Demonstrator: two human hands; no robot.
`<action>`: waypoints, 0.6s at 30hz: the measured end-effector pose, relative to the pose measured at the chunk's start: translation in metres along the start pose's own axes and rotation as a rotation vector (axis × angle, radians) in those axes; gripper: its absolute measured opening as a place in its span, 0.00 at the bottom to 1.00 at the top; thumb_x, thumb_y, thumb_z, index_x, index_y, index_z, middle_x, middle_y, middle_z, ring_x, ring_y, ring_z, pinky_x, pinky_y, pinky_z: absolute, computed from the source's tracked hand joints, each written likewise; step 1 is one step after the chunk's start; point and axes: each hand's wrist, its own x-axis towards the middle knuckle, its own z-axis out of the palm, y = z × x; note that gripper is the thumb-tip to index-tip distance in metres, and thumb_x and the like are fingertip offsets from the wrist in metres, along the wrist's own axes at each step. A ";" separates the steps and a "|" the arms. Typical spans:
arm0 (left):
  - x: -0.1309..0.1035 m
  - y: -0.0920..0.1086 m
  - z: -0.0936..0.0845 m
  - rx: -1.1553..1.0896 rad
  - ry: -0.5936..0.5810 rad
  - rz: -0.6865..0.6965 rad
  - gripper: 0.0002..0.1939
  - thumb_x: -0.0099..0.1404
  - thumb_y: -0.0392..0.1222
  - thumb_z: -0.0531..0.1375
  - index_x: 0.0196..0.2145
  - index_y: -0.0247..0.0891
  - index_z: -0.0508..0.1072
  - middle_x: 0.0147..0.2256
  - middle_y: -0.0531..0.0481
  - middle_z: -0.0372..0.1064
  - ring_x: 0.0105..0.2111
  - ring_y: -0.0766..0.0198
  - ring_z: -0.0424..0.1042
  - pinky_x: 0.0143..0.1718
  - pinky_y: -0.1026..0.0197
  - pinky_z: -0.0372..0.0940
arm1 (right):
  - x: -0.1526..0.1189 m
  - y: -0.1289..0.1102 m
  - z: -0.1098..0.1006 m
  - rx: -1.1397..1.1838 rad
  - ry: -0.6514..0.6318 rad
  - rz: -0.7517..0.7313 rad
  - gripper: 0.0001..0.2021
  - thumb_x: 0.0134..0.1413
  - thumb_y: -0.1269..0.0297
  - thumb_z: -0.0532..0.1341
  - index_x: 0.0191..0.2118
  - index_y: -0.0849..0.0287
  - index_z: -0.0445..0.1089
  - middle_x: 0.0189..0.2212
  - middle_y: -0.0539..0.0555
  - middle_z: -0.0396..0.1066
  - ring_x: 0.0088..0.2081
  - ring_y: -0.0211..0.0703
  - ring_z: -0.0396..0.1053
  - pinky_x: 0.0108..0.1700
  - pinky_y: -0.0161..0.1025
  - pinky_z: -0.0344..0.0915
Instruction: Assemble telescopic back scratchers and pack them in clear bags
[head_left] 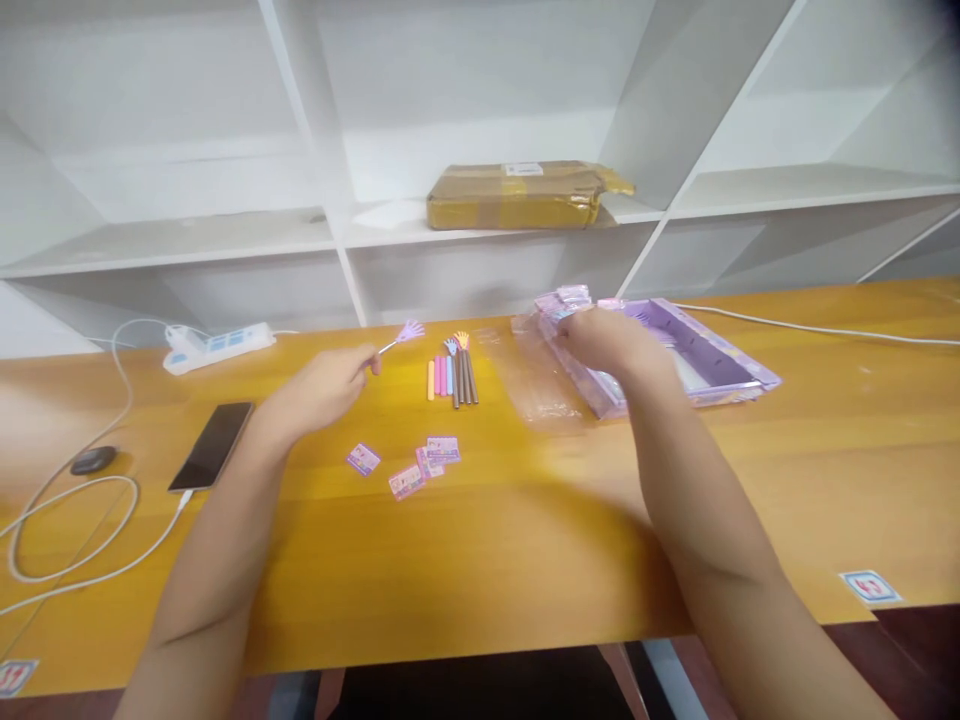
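Note:
My left hand point(345, 378) pinches a thin stick topped with a small purple hand shape point(410, 331). To its right on the table lie dark sticks point(465, 380), with a blue hand shape point(451, 346) and an orange one point(462, 341) at their upper ends. Short yellow, pink and blue sticks point(439, 377) lie beside them. At the left rear edge of a shallow purple box point(712, 350) is my right hand point(596, 335). Its fingers curl down by some plastic-wrapped packets point(574, 294); whatever they grip is hidden.
Several small printed cards point(407, 482) lie near the middle. Clear plastic wrap point(544, 390) spreads left of the box. On the left are a phone point(211, 447), white cable point(124, 575), black object point(94, 460) and power strip point(225, 347). A taped carton point(517, 197) rests on the shelf.

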 end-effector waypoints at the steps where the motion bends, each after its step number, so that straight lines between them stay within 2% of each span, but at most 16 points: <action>1: 0.002 0.001 0.002 -0.017 -0.027 0.009 0.13 0.72 0.41 0.49 0.43 0.43 0.73 0.42 0.48 0.78 0.42 0.55 0.75 0.42 0.56 0.64 | -0.008 0.000 -0.011 0.046 0.038 -0.043 0.14 0.69 0.65 0.56 0.42 0.61 0.81 0.39 0.65 0.81 0.40 0.54 0.76 0.43 0.43 0.65; 4: 0.009 0.004 0.008 -0.074 -0.124 0.030 0.14 0.74 0.48 0.52 0.42 0.43 0.75 0.41 0.49 0.78 0.39 0.56 0.75 0.41 0.57 0.64 | -0.031 -0.007 -0.038 0.376 0.206 -0.243 0.14 0.71 0.58 0.58 0.41 0.56 0.80 0.37 0.57 0.80 0.37 0.48 0.75 0.40 0.41 0.64; 6: 0.011 0.005 0.009 -0.126 -0.197 0.070 0.17 0.75 0.54 0.54 0.44 0.43 0.77 0.42 0.49 0.79 0.41 0.56 0.75 0.43 0.56 0.65 | -0.041 -0.019 -0.047 0.679 0.273 -0.358 0.13 0.72 0.55 0.60 0.44 0.55 0.79 0.37 0.54 0.80 0.33 0.42 0.72 0.37 0.39 0.64; 9: 0.011 0.005 0.005 -0.254 -0.343 0.200 0.21 0.76 0.60 0.56 0.52 0.45 0.78 0.52 0.48 0.79 0.50 0.55 0.75 0.52 0.56 0.66 | -0.047 -0.044 -0.042 1.110 0.230 -0.480 0.15 0.70 0.52 0.65 0.53 0.55 0.79 0.36 0.52 0.78 0.25 0.34 0.64 0.28 0.36 0.61; 12: 0.008 0.008 0.002 -0.401 -0.433 0.299 0.25 0.75 0.63 0.58 0.60 0.47 0.76 0.61 0.45 0.75 0.58 0.53 0.74 0.57 0.55 0.67 | -0.047 -0.074 -0.028 1.357 0.102 -0.575 0.26 0.68 0.52 0.67 0.68 0.51 0.71 0.35 0.49 0.78 0.22 0.31 0.60 0.24 0.34 0.60; 15: 0.007 0.018 0.007 -0.539 -0.408 0.360 0.27 0.73 0.63 0.62 0.61 0.46 0.77 0.60 0.43 0.76 0.57 0.51 0.75 0.55 0.55 0.69 | -0.049 -0.101 -0.015 1.412 -0.002 -0.599 0.31 0.68 0.54 0.68 0.72 0.50 0.67 0.34 0.48 0.78 0.25 0.32 0.66 0.27 0.35 0.65; 18: 0.008 0.031 0.020 -0.633 -0.283 0.390 0.20 0.70 0.57 0.66 0.54 0.47 0.82 0.53 0.45 0.80 0.51 0.53 0.78 0.52 0.55 0.71 | -0.054 -0.113 -0.011 1.433 -0.031 -0.587 0.30 0.67 0.54 0.69 0.71 0.52 0.69 0.34 0.49 0.78 0.27 0.34 0.69 0.31 0.37 0.71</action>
